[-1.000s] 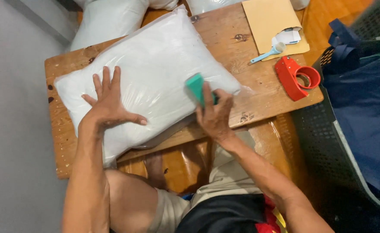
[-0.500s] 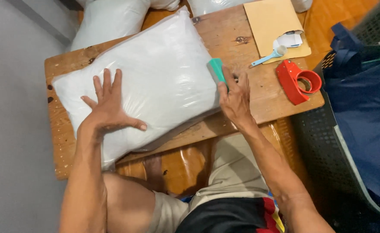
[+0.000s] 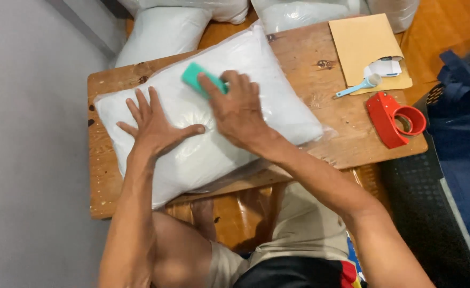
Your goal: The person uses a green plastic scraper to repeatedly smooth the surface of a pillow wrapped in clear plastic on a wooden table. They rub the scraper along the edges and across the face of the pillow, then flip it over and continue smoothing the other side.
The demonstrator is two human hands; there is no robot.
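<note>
Since the earlier frames, the right hand (image 3: 240,114) has been carried from the pillow's right edge to its upper middle, the green card (image 3: 196,79) gripped in it. The left hand (image 3: 155,128) is spread wide and flat on the bagged pillow (image 3: 277,101). The thin plastic could be creased or torn if the card's edge is dragged hard. The pillow overhangs the small wooden worktop (image 3: 341,144); an envelope (image 3: 360,45) and a red tape dispenser (image 3: 392,117) lie to the right, with more pillows (image 3: 160,32) on the floor behind.
</note>
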